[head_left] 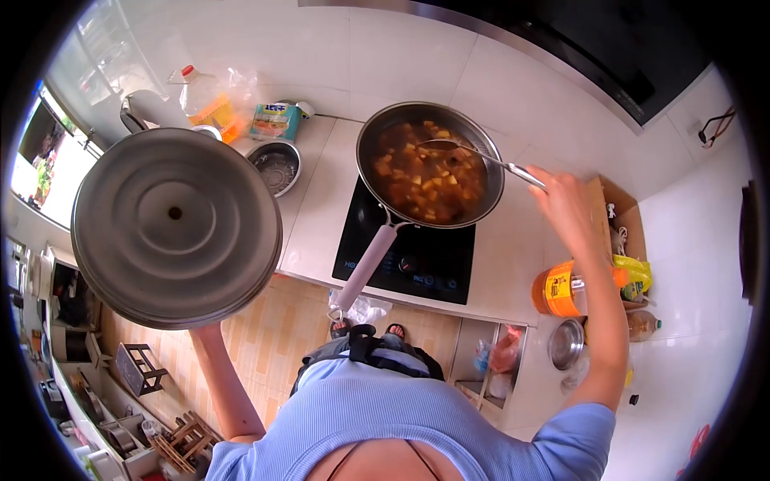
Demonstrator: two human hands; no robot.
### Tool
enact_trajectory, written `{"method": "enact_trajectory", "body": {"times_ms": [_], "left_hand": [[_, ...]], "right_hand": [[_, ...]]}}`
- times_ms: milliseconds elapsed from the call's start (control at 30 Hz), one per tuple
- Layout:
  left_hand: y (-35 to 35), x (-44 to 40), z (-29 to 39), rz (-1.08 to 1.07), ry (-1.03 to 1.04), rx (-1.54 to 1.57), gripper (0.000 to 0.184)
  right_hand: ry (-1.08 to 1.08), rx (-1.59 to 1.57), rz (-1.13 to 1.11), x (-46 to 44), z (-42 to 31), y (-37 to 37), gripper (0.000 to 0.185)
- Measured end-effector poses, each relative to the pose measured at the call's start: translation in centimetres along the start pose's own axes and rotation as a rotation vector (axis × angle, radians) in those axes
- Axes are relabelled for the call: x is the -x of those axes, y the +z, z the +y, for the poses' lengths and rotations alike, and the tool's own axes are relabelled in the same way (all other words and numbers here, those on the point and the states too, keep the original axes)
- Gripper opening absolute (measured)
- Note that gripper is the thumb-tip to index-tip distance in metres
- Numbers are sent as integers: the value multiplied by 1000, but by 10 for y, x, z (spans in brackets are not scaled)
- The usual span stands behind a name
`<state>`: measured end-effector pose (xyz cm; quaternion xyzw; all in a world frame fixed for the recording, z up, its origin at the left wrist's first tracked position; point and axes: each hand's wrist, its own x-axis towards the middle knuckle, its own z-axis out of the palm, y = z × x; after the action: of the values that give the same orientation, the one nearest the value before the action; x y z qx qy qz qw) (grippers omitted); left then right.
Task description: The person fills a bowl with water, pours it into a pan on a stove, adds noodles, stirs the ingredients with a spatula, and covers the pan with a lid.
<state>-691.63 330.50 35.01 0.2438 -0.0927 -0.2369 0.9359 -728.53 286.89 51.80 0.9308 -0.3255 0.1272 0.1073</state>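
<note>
My right hand (553, 192) is closed around the handle of a metal ladle (505, 165). The ladle's bowl dips into a reddish-brown stew with diced pale chunks (425, 180). That stew fills a deep frying pan (362, 156) whose long lilac handle points toward me. Beneath the pan is a black induction cooktop (433, 276). On the left, my left hand (207, 330) holds up a large round grey pan lid (176, 248), away from the pan. The lid hides nearly all of that hand's fingers.
A metal bowl (275, 168), a blue-green packet (275, 120) and an oil jug (210, 104) stand left of the pan. Right of my forearm are an orange-labelled bottle (559, 289), another metal bowl (566, 343) and a cardboard box (626, 212). A range hood (577, 48) juts overhead.
</note>
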Motion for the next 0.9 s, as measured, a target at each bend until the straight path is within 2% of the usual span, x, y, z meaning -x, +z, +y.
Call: {"method": "enact_trajectory", "body": {"times_ms": [167, 233, 267, 300, 333, 367, 400, 433, 467, 600, 667, 733, 900], "left_hand": [[26, -9, 17, 20, 66, -118, 47], [63, -13, 14, 96, 122, -286, 46], [109, -15, 8, 200, 122, -448, 42], [138, -28, 4, 190, 120, -521, 41], [172, -32, -6, 27, 112, -597, 41], [207, -36, -16, -138, 114, -664, 41], [221, -48, -22, -212, 93, -742, 44], [233, -60, -29, -265, 69, -783, 45], [241, -73, -38, -347, 66, -793, 44], [281, -91, -73, -429, -6, -849, 44], [291, -94, -85, -444, -43, -829, 43], [295, -94, -93, -461, -63, -831, 41], [286, -84, -92, -462, -110, -876, 41]], "right_hand": [[221, -297, 132, 42, 2, -66, 31], [324, -395, 235, 61, 3, -65, 26], [366, -417, 293, 71, 2, -54, 23], [407, -441, 351, 81, 2, -42, 20], [500, -396, 157, 89, -6, -28, 20], [480, -344, 24, 101, -6, 0, 19], [450, -290, -107, 114, -7, 29, 19], [305, -228, -169, 125, 2, 59, 19], [277, -216, -162, 124, 2, 65, 22], [183, -153, -60, 84, -11, 74, 39], [136, 8, -100, 48, -16, 81, 49], [83, 55, 19, 19, -23, 92, 47], [29, 96, 39, -11, -40, 107, 44]]}}
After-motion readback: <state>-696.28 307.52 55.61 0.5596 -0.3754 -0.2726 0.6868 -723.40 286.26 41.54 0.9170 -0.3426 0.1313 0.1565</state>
